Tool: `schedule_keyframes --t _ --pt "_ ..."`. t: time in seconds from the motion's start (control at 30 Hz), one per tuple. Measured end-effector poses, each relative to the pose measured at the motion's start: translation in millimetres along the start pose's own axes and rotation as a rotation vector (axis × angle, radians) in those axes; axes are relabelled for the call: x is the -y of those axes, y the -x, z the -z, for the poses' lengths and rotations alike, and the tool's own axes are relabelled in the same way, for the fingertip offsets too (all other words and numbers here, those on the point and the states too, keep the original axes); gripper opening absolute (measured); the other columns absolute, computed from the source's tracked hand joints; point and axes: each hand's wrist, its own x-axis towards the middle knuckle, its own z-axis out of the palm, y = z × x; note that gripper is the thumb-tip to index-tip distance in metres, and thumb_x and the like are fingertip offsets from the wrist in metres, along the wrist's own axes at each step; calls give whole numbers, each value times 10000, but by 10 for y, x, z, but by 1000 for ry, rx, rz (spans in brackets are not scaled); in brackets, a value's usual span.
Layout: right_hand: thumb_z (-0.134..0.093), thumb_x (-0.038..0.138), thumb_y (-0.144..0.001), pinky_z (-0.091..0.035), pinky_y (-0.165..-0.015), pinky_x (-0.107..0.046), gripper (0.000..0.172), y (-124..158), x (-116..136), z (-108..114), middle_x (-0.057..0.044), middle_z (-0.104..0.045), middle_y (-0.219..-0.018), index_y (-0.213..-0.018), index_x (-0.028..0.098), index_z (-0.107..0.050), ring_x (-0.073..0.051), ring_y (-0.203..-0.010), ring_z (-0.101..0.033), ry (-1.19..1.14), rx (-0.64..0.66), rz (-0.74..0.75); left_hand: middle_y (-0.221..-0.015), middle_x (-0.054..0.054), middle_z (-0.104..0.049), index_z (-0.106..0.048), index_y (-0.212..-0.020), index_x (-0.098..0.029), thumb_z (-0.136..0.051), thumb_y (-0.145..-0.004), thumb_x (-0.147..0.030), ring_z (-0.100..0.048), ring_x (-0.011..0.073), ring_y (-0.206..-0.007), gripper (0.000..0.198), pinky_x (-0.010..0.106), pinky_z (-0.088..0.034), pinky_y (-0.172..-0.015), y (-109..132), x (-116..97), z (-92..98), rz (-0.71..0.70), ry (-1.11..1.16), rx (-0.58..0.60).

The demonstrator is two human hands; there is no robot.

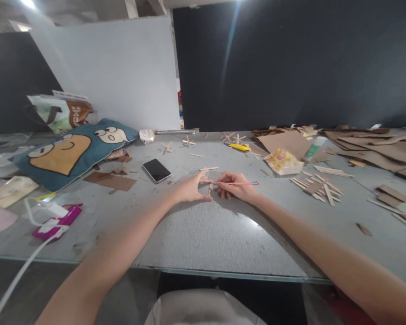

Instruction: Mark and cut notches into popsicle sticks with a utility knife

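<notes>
Near the middle of the table, my right hand (236,184) grips a slim pink pencil (246,183) that lies nearly level, its tip pointing left. Facing it, my left hand (191,188) has thumb and fingers at the two ends of a short wooden craft stick (210,188), steadying it on the tabletop. The pencil tip is close to this stick; whether it touches is too small to tell. Just beyond my hands lies another wooden stick (209,168). Several star shapes made of crossed sticks, such as one star (188,141), rest farther back.
At left are a phone (156,170), a teal cushion (71,153), cardboard scraps (110,180) and a purple power strip (57,221) with white cables. To the right lie loose sticks (329,194), a yellow packet (283,161), a glue stick (314,149), a yellow cutter (239,147) and cardboard sheets (375,146).
</notes>
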Motion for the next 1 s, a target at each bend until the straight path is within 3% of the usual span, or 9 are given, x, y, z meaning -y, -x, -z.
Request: schedule_keyframes --t 0.1,0.33,0.57,0.67,0.8,1.0 --pt "-782 578 -806 -463 -396 -211 436 -17 -16 3 -34 -741 -682 -903 181 -631 -124 -467 -636 20 11 3 -1526 153 -569 -45 -1663 -246 -868 -711 -481 -473 330 -1466 1281 478 -344 -1175 11 -28 15 23 -11 -1" --pt "-788 550 -809 -519 -514 -236 397 -21 -22 22 -37 -740 -701 -884 174 -685 -124 -542 -644 62 50 36 -1476 158 -616 -65 -1665 -223 -874 -698 -470 -501 354 -1439 1285 475 -349 -1162 61 -114 132 27 -78 30" --pt "-732 608 -848 -536 -527 -258 428 2 34 2 -37 -740 -720 -886 186 -677 -138 -553 -661 34 40 -4 -1500 160 -594 -32 -1669 -238 -859 -709 -457 -487 367 -1446 1285 501 -352 -1155 90 -138 124 38 -56 30" --pt "-766 581 -828 -536 -520 -257 415 2 41 -7 -24 -738 -728 -939 195 -660 -138 -552 -665 12 38 -12 -1570 164 -517 36 -1668 -249 -852 -718 -452 -438 367 -1482 1316 515 -335 -1175 87 -99 89 27 -37 5" --pt "-770 585 -818 -529 -515 -246 418 -4 17 -12 -26 -731 -712 -870 187 -654 -126 -544 -655 14 33 -19 -1644 197 -394 60 -1667 -241 -869 -698 -427 -399 374 -1506 1355 516 -323 -1190 80 -60 62 7 -15 -37" --pt "-772 602 -808 -530 -519 -252 432 -6 -3 -11 -30 -729 -707 -832 183 -668 -125 -539 -646 31 25 -10 -1607 163 -467 52 -1668 -257 -847 -731 -459 -413 367 -1498 1314 512 -308 -1197 88 -88 88 15 -9 15"
